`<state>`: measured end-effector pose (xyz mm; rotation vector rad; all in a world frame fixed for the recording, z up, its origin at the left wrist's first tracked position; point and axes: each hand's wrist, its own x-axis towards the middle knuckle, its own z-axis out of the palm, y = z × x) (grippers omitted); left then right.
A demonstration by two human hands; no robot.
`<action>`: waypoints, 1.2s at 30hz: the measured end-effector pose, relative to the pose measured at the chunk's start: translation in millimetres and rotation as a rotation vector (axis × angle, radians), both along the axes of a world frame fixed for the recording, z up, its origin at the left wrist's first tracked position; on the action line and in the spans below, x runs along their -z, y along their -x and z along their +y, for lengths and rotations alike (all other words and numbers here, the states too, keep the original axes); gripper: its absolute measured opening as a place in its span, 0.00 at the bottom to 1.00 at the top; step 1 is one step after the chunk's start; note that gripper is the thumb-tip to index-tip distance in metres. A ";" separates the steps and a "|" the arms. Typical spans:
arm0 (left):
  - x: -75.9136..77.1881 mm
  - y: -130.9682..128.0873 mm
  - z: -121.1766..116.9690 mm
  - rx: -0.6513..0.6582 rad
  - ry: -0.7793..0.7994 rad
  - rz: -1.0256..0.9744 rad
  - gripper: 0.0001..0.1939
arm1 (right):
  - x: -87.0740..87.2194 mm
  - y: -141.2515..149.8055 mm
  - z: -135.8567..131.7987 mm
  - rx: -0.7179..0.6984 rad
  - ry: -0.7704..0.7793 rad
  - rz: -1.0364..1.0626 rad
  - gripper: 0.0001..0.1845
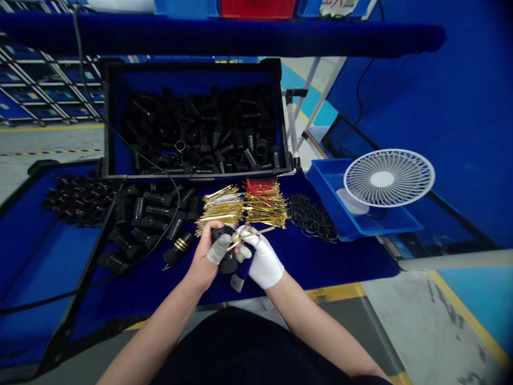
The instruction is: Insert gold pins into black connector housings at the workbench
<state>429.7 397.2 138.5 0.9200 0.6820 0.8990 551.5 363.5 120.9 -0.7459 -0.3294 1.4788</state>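
My left hand (208,254), with a grey finger cover on the thumb, is closed round a black ribbed cylindrical part (228,262) above the blue work surface. In a white glove, my right hand (260,259) pinches a thin gold strip (258,232) against that part; the strip's far end points right. Just beyond the hands lie a pile of gold strips with white pieces (220,206) and a pile of gold strips with red pieces (264,200). Left of my left hand rests a black part with gold rings (180,247).
Behind stands a bin (196,175) full of black ribbed parts. More ribbed parts (152,214) lie at left, beside a blue tray (36,256) of small black pieces. Black rings (310,216) lie right, near a white fan (388,178) in a blue box (360,232). A cable (160,168) crosses the left side.
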 end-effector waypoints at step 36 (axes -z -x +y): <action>-18.7 -81.4 39.6 -0.396 -0.037 -0.158 0.20 | -7.4 -19.0 5.4 0.340 -0.174 -1.662 0.29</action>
